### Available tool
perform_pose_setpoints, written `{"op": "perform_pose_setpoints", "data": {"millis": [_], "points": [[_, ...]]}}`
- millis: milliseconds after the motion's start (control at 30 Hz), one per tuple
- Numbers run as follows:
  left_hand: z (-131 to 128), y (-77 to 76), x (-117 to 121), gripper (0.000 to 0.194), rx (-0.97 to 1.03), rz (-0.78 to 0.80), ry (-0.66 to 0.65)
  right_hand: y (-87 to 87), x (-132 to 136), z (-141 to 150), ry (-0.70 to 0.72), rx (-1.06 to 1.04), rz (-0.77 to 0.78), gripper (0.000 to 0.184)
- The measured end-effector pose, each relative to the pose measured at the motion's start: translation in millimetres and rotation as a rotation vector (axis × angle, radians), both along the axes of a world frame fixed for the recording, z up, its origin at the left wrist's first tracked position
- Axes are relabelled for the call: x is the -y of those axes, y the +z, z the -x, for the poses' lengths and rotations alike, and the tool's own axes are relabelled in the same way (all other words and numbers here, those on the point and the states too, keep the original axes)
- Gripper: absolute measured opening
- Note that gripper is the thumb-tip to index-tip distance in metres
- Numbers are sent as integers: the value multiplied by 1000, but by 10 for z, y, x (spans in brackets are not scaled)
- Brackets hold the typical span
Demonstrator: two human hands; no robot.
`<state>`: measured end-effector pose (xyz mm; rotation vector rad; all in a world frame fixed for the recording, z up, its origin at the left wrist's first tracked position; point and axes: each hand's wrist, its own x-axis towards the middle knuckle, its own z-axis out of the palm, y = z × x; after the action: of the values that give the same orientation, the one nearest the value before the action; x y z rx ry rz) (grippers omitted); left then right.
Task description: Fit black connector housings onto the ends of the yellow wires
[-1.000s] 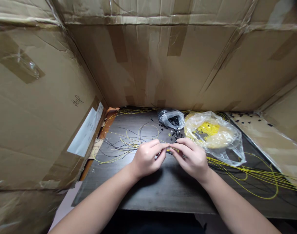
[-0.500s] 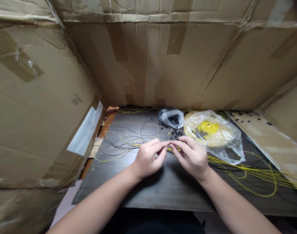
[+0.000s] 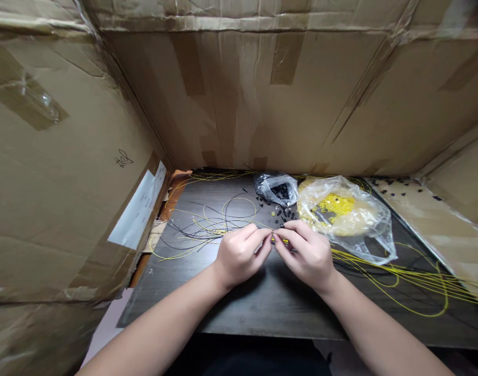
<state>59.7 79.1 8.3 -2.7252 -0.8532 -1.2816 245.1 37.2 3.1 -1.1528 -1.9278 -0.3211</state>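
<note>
My left hand (image 3: 241,255) and my right hand (image 3: 307,253) meet over the middle of the dark table (image 3: 262,303), fingertips pinched together. Between them runs a thin yellow wire (image 3: 380,266) that trails off to the right. A small dark piece sits at the fingertips of the right hand, too small to name for sure. Loose black and yellow wires (image 3: 207,224) lie just left of my left hand. Small black parts (image 3: 283,213) are scattered right behind my hands.
A small clear bag of black parts (image 3: 276,189) and a larger clear bag with yellow contents (image 3: 346,216) lie at the back. Cardboard walls (image 3: 66,172) enclose the table on the left, back and right. A cardboard sheet with black bits (image 3: 427,209) lies at the right.
Both hands stay pinched on the wire and have shifted slightly; the fingertips have drawn closer together. Nothing else moved.
</note>
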Motion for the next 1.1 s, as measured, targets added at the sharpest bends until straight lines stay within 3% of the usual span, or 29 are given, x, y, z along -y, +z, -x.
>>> {"op": "perform_pose_setpoints", "data": {"millis": [433, 700, 900, 1100], "points": [[14, -12, -11, 13, -49, -139, 61, 3, 3, 31, 37, -74, 83, 14], [46, 8, -9, 14, 52, -82, 58, -3, -10, 2, 195, -244, 133, 26], [54, 38, 5, 15, 95, -89, 37, -42, 9, 18, 296, -621, 391, 36], [55, 64, 25, 15, 123, -90, 24, -23, 27, 35, 389, -830, 561, 23]]}}
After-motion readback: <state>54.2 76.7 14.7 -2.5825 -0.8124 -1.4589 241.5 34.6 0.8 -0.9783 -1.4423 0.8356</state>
